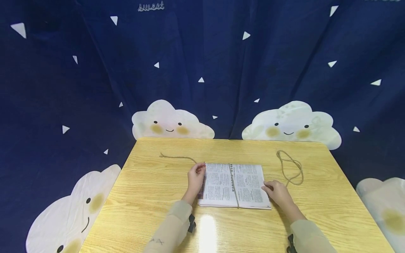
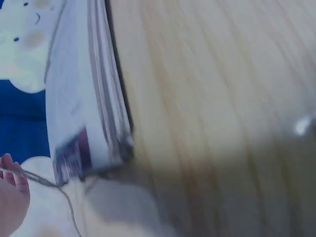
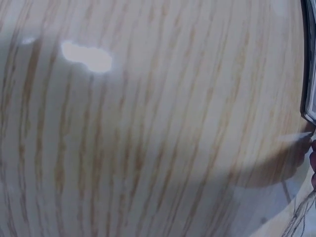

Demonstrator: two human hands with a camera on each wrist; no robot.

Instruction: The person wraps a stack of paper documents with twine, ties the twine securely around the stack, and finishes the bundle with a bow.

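A folded newspaper stack (image 1: 218, 186) lies on the table, with brown twine (image 1: 234, 188) running across its middle from back to front. At the stack's left edge, my left hand (image 1: 195, 177) pinches the twine; the strand passes between the fingers (image 2: 9, 163) in the left wrist view. My right hand (image 1: 278, 192) is at the right edge, thumb and fingertips drawn together beside the paper. Twine (image 3: 301, 217) runs up to its fingers at the border of the right wrist view, and the fingers appear to pinch it. The underside of the stack is hidden.
One loose twine end (image 1: 177, 157) stretches to the back left, and a slack loop (image 1: 299, 168) lies to the right. The wooden table (image 1: 152, 211) meets a dark blue curtain (image 1: 190, 42) with cloud prints at its back edge.
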